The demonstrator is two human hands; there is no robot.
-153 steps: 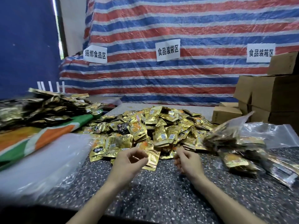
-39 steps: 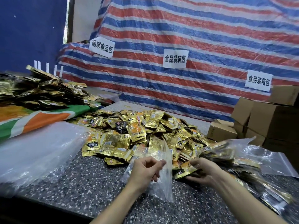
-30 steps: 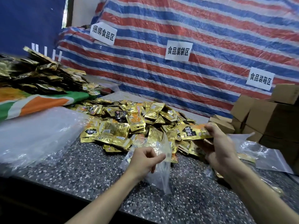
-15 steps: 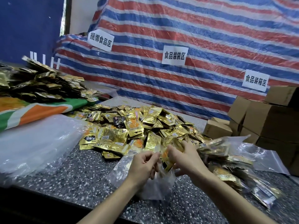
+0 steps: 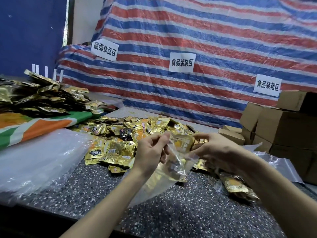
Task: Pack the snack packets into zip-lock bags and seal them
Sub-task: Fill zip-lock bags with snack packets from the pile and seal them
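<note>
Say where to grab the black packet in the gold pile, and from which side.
Pinch the black packet by its near edge, coming from above on the person's side; it seems to lie flat on top of the gold packets.

Fingertip pinches: left grip (image 5: 151, 152), right grip (image 5: 217, 148).

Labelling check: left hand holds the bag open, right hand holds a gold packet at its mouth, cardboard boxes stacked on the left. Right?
No. The head view shows the cardboard boxes stacked on the right. Otherwise correct: left hand holds the bag open, right hand holds a gold packet at its mouth.
</note>
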